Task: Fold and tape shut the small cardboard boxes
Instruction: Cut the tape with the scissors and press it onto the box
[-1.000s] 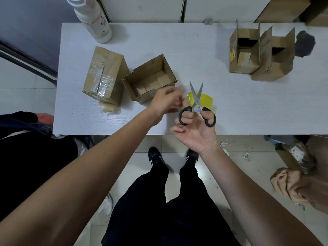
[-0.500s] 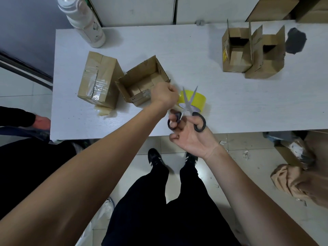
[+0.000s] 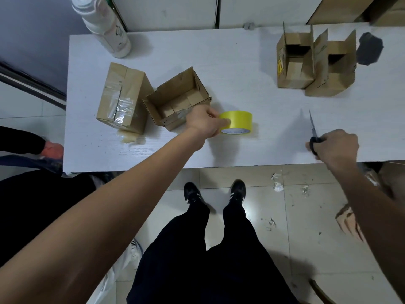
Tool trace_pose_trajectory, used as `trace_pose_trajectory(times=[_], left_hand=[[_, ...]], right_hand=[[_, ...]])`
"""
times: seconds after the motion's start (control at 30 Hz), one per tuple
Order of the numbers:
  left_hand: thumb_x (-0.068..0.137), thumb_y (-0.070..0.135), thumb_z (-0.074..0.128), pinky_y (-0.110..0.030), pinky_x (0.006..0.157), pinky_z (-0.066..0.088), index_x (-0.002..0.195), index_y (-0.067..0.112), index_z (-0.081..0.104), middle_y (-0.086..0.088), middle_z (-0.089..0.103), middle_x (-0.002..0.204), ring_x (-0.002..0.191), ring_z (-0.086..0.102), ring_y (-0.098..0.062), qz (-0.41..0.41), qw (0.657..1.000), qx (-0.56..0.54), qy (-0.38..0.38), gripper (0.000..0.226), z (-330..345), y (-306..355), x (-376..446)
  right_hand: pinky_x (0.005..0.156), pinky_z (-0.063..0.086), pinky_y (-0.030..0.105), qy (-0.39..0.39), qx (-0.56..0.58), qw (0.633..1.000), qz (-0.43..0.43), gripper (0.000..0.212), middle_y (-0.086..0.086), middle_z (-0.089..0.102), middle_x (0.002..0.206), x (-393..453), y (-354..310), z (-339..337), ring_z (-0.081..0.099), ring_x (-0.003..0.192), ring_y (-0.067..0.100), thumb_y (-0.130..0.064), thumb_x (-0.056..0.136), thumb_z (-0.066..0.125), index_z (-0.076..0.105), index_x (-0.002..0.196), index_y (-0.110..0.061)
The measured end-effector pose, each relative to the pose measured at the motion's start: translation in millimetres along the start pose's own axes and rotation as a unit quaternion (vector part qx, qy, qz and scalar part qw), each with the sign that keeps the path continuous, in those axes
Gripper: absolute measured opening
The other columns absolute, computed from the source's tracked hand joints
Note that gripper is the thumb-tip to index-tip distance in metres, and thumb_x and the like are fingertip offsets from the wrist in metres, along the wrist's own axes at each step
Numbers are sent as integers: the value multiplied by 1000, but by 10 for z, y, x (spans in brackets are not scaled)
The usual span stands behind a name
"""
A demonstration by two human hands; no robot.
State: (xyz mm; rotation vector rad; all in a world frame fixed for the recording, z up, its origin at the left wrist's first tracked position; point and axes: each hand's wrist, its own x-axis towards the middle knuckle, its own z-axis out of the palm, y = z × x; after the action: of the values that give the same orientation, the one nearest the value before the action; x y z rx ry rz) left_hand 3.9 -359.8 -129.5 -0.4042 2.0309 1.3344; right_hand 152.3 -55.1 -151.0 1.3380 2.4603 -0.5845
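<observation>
On the white table (image 3: pixel 241 73) an open small cardboard box (image 3: pixel 177 99) lies beside a taped-shut box (image 3: pixel 123 99) at the left. A yellow tape roll (image 3: pixel 237 125) sits just right of the open box. My left hand (image 3: pixel 205 122) rests against the roll's left side and the open box's near corner, fingers curled on the roll. My right hand (image 3: pixel 335 148) is over the table's front right edge, closed on black-handled scissors (image 3: pixel 313 133) whose blades point away from me. Two more open boxes (image 3: pixel 315 64) stand at the back right.
A white bottle (image 3: pixel 105 27) stands at the table's back left corner. A dark patch (image 3: pixel 370 50) marks the far right of the table. Another person's sleeve and hand (image 3: pixel 52 148) show at the left edge. Paper scraps litter the floor by my shoes.
My right hand has carried the scissors from the tape roll far to the right. My left hand stays by the roll, which now rests uncovered on the table.
</observation>
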Motion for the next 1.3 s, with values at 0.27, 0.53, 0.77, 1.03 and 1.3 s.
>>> trace_pose_trajectory(times=[0.27, 0.53, 0.77, 1.03, 1.3], left_hand=[[75, -9, 69, -38, 67, 55, 77, 10, 65, -14, 64, 75, 63, 59, -24, 10, 1000, 12, -17, 20, -2, 35, 27], [78, -9, 73, -38, 66, 55, 86, 7, 64, -15, 64, 75, 63, 59, -24, 2, 1000, -9, -22, 20, -1, -17, 59], [79, -5, 78, -36, 66, 58, 89, 6, 65, -17, 67, 83, 65, 62, -25, 2, 1000, -15, -22, 20, -1, -26, 60], [76, 1, 75, -43, 69, 60, 87, 14, 67, -4, 66, 80, 69, 61, -20, 88, 994, 68, -7, 19, 50, -48, -119], [81, 8, 67, -13, 67, 44, 96, 16, 75, 6, 66, 72, 65, 56, -3, 208, 960, 178, 53, 19, -286, -71, -549]], right_hand=[[58, 61, 36, -95, -50, 993, -40, 29, 24, 71, 79, 350, -282, 38, 75, 59, 30, -20, 87, 81, 67, 91, 5], [54, 42, 32, -117, -189, 972, -73, 67, 14, 66, 70, 376, -489, 19, 58, 65, 25, -65, 67, 88, 64, 73, -2], [73, 66, 40, -290, 113, 950, 34, 32, 33, 73, 96, 280, -533, -85, 75, 81, 34, -6, 80, 88, 62, 96, 2], [93, 40, 33, -159, 18, 915, -369, 53, -4, 64, 117, -548, -1173, 283, 56, 109, 17, -62, 90, 63, 63, 129, -26], [62, 46, 17, -287, 183, 889, -305, 23, 0, 70, 72, -953, -1366, 160, 69, 64, 8, -34, 85, 84, 73, 85, -14]])
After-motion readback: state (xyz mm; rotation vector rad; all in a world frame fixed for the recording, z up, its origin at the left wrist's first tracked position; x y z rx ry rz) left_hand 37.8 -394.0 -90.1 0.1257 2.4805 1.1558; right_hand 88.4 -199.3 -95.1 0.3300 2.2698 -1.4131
